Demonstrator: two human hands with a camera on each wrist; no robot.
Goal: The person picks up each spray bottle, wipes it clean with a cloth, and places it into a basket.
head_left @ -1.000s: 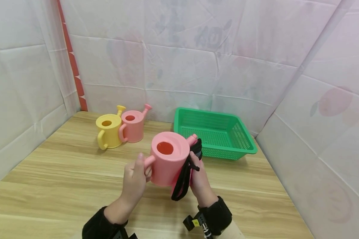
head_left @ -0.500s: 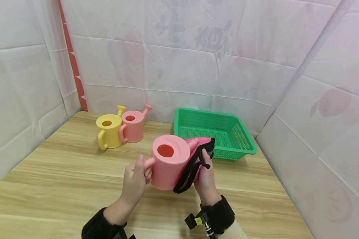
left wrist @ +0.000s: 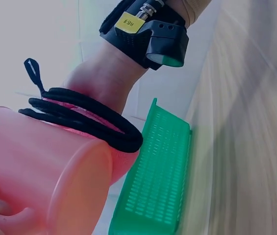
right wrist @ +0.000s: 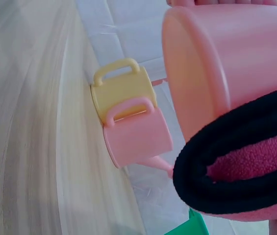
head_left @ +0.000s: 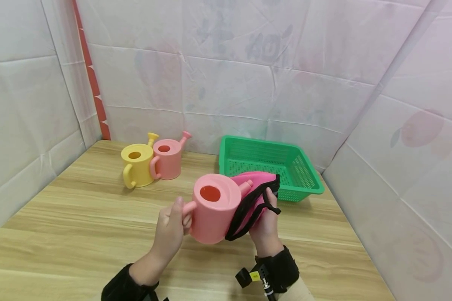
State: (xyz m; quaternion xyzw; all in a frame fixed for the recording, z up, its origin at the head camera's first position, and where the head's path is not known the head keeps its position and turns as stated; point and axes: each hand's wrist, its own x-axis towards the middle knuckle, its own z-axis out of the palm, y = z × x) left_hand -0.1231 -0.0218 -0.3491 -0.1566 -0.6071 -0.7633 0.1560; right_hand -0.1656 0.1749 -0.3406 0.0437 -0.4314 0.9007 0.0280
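My left hand (head_left: pixel 169 229) grips the handle of a pink watering can (head_left: pixel 212 223), held above the table and a little tilted. In my right hand (head_left: pixel 265 230) is a folded pink cloth (head_left: pixel 257 178) with black edging and a small black loop. The cloth lies against the right side of the can, by its short spout (head_left: pixel 246 187). Part of the right hand is hidden behind the cloth. From the left wrist, the can's base (left wrist: pixel 84 191) is in sight, with black folds of the cloth (left wrist: pixel 91 117) across its side.
A yellow watering can (head_left: pixel 138 171) and a second pink watering can (head_left: pixel 169 164) stand side by side at the back left. Behind my right hand is a green perforated basket (head_left: pixel 299 193). White sheeting (head_left: pixel 226 83) surrounds the wood-grain table (head_left: pixel 79 234).
My right hand has moved right with the cloth, which has spread and shows more pink behind the spout. The can has shifted slightly right and down, its handle still in my left hand.
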